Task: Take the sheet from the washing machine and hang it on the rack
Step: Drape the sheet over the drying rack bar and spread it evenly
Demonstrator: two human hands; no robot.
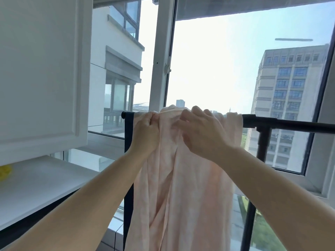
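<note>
A pale pink sheet (pixel 183 178), soft and thin with a faint mottled weave, is draped over the top bar of a black metal rack (pixel 282 123) that stands in front of a large window (pixel 226 66). The cloth bunches in a rumpled hump over the round bar and falls in long, loose vertical folds below it, hiding most of the bar's left part; the bare tube runs on to the right, where a T-shaped joint meets an upright post. The left hand (pixel 145 129) is curled into a fist-like pinch on the fabric near the bar's capped left end. The right hand (pixel 201 129) lies just beside it on the top of the hump, fingers bent and gathering a crease of the cloth. A dark strip of fabric (pixel 129 134) hangs flat from the bar at the far left, partly behind the sheet. To the left are a smooth white panelled cabinet door (pixel 41 69) and, below it, a white shelf (pixel 41 185)
</note>
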